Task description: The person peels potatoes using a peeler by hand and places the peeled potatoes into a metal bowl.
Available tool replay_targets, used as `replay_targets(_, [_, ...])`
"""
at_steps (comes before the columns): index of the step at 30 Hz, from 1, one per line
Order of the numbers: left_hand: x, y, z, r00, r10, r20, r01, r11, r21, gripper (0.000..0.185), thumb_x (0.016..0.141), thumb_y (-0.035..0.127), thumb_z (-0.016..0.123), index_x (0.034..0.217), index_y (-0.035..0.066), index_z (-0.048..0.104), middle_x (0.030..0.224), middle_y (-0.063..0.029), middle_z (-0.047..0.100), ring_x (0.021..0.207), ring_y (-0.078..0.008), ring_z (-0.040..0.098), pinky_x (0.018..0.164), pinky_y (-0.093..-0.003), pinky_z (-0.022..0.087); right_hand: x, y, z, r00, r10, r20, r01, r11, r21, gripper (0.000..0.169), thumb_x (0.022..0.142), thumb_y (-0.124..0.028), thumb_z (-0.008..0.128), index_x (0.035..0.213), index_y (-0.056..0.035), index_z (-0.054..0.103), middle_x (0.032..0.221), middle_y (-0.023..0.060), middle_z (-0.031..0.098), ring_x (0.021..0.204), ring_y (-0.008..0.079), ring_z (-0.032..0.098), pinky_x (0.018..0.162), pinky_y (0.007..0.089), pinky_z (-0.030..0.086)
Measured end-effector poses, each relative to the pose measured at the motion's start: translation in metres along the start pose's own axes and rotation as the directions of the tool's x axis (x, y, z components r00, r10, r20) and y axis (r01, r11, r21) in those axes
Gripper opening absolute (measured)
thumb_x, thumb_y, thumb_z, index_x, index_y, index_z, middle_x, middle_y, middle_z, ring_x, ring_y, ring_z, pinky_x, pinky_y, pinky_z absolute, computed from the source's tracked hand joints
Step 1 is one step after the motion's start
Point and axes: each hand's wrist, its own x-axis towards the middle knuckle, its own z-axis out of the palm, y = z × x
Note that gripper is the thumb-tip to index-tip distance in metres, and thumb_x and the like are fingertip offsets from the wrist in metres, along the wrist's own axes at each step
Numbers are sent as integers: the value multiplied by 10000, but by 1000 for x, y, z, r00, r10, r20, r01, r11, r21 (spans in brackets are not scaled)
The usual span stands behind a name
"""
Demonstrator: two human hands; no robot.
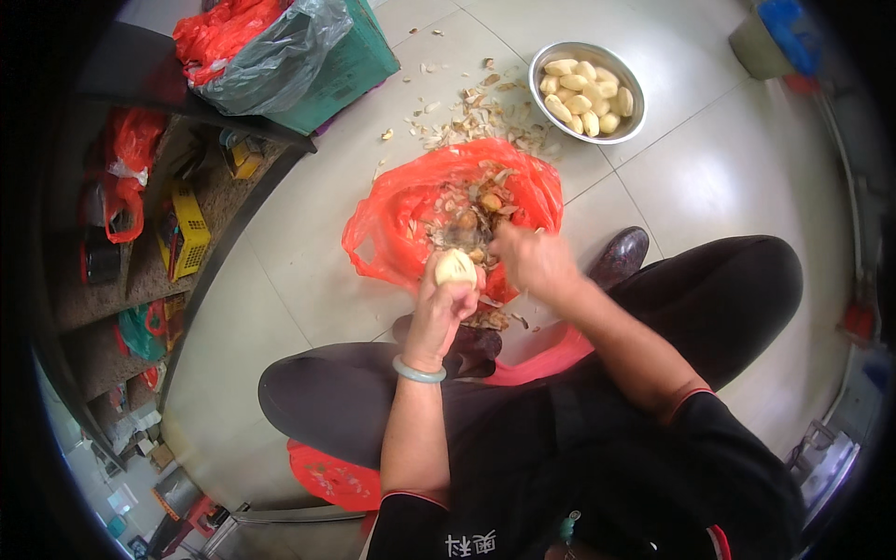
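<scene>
My left hand, with a pale bangle at the wrist, is closed around a peeled, cream-coloured root or tuber. Just to its right, my right hand is blurred over the open red plastic bag; whether it holds anything cannot be told. Brown and whitish peelings lie in the bag, with a few unpeeled pieces among them. Beyond the bag, at the upper right, a round metal basin holds several peeled pieces.
Loose peelings are scattered on the tiled floor between bag and basin. On the left stand shelves with a yellow plastic basket, and a green box with plastic bags. A bucket stands at the upper right. My shoe is close to the red bag.
</scene>
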Motion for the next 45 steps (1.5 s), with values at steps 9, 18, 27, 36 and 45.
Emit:
replay_targets(9, [5,-4,1,984,180,5,-178,978,-106,370,971,322,553,1220,54,495,1062,-78,570,797,-120,550,635,-250,443,18,-2,-29,990,131,-52,-122,981,152,237,964,-277,505,904,-49,534,696,187,623,707,393,631,630,504,483])
replay_targets(18, [8,-10,-6,956,220,-192,-251,955,-155,416,1000,433,464,1182,63,526,960,-67,615,734,-120,552,545,-228,405,3,-33,-31,969,-234,-80,236,972,15,174,912,-235,564,861,-74,528,672,104,603,633,298,643,529,395,502])
replay_targets(27, [10,-9,0,958,182,-220,-236,939,-251,420,1008,459,425,1138,73,528,881,-79,579,684,-122,520,523,-223,373,13,-7,-33,999,30,-38,-30,1000,-8,202,901,-255,590,813,-83,533,677,103,621,642,282,655,508,418,503])
replay_targets(36, [9,-5,10,987,-55,-152,-14,906,-422,326,1003,390,422,966,86,536,661,-36,462,478,-82,348,436,-215,282,18,8,-16,991,125,-41,-122,991,62,168,907,-210,582,920,-51,531,652,165,600,623,357,629,550,458,502])
replay_targets(45, [8,-1,8,978,67,-200,-109,972,-210,345,1028,404,370,987,96,520,669,-58,504,492,-89,346,447,-228,261,16,7,-19,993,106,-51,-100,989,109,221,935,-271,549,857,-64,543,647,161,610,619,365,622,550,483,483])
